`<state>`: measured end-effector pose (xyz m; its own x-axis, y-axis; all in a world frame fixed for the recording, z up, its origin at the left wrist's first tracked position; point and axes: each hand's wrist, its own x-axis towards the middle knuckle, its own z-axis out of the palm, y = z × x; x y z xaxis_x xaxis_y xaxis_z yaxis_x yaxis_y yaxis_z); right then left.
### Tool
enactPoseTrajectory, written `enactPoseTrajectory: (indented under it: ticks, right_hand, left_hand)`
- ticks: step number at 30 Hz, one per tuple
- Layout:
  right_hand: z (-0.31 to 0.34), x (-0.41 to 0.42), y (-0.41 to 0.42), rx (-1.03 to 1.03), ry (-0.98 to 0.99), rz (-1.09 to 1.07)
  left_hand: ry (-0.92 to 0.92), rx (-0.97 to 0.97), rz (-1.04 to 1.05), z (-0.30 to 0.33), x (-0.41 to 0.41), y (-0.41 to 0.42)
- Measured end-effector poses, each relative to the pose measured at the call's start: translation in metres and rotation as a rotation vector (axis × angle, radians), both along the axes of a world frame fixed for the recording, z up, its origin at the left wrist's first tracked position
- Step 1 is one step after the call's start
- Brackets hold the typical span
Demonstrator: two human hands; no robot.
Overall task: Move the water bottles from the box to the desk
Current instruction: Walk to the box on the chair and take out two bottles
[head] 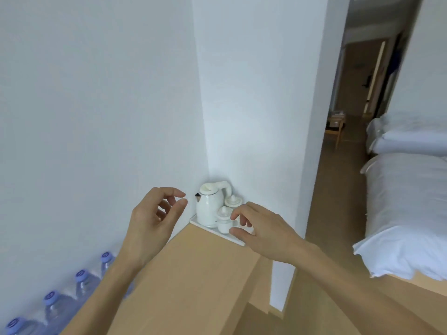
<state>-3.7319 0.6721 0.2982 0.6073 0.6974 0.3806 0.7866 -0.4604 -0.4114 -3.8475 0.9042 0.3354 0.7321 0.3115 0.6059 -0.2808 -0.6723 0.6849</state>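
Observation:
Several clear water bottles (83,282) with blue caps stand in a row along the white wall at the lower left of the wooden desk (193,274). My left hand (154,218) hovers above the desk near the wall, fingers curled and apart, holding nothing. My right hand (261,228) hangs over the desk's far corner, fingers spread, empty, just in front of the white tray. My left forearm hides part of the nearest bottle. No box is in view.
A white kettle (208,206) and two lidded cups (223,220) stand on a white tray (238,240) in the desk's far corner. A white bed (406,209) is at the right, with a wooden floor aisle (338,189) between.

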Motion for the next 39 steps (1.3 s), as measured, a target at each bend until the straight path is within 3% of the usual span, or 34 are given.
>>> enactPoseTrajectory:
  ticks: [7, 14, 25, 39]
  right_hand:
    - [0.028, 0.071, -0.161, 0.046, -0.089, -0.268]
    - [0.034, 0.131, -0.266, 0.074, -0.141, -0.452]
    - [0.042, 0.302, -0.366, 0.026, -0.131, -0.606]
    - [0.024, 0.543, -0.460, 0.062, -0.154, -0.693]
  left_hand:
    - [-0.034, -0.008, -0.263, 0.018, 0.124, -0.136]
    - [-0.039, 0.023, -0.474, 0.027, 0.239, -0.237]
    - [-0.133, 0.072, -0.577, 0.037, 0.451, -0.343]
    - [-0.076, 0.098, -0.610, 0.035, 0.687, -0.447]
